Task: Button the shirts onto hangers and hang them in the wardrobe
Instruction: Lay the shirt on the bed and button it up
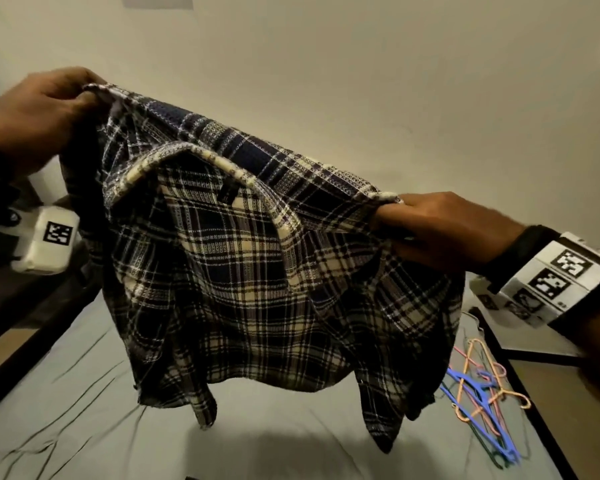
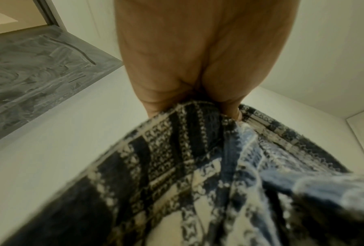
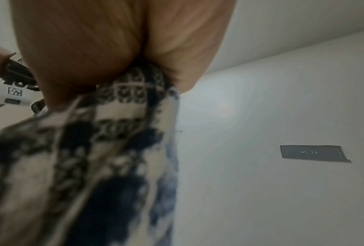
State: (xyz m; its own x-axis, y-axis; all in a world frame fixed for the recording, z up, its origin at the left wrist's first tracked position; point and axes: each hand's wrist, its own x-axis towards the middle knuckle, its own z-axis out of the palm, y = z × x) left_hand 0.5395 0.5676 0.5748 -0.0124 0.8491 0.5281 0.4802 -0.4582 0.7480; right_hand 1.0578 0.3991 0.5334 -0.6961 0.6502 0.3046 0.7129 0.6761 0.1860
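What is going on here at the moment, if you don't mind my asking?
A person is holding a plaid shirt up in the air over a bed, stretched between both hands. The left hand grips one top edge and the right hand grips the other, with the rest hanging loose and open. A pile of coloured hangers lies on the bed to the right, untouched; the shirt is not yet on one.

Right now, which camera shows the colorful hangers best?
The head view: the hangers lie tangled on the bed sheet, right of the plaid shirt. Neither wrist view shows them.
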